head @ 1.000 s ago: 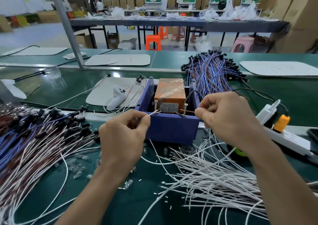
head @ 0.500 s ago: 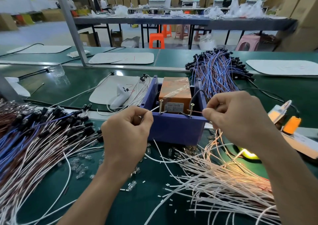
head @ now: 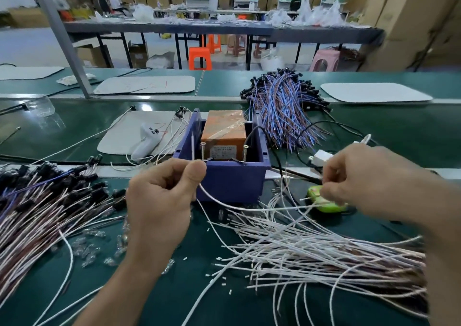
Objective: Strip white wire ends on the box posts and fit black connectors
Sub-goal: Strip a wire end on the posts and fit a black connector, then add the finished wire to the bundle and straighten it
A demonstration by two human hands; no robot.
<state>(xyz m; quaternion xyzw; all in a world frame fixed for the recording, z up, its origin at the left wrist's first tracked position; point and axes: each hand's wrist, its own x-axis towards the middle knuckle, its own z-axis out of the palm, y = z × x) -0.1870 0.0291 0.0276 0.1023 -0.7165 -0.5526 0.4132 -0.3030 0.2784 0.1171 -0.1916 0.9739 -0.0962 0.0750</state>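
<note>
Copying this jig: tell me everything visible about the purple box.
The purple box, seemingly plastic, stands open-topped on the green bench. Two metal posts rise inside its near wall; an orange taped block sits behind; a black cable drops in at right. The left hand, pinching a white wire, overlaps its near left corner.

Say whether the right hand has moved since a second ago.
Yes. The right hand has drawn rightward and nearer the person, away from the right post of the blue box.
</note>
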